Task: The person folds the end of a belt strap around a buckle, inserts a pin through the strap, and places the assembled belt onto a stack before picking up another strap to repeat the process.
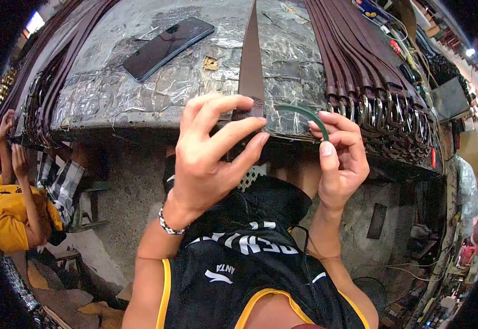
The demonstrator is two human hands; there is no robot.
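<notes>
A brown leather belt strap (251, 66) runs up and away over the bench, its wide end at the near edge. My left hand (209, 148), with a braided bracelet at the wrist, pinches a textured dark brown piece (256, 107) at that end between thumb and fingers. In my right hand (340, 159), a thin, curved dark green strip (305, 112) is gripped between thumb and fingers. It arcs left from my fingertips, its far tip close to the belt strap.
A phone (167, 48) lies on the taped bench top (102, 93). Belts with metal buckles (381, 109) hang over the edge at right, more belts (47, 88) at left. A person in a yellow shirt (11, 214) is at far left. A wooden scrap (211, 63) rests mid-bench.
</notes>
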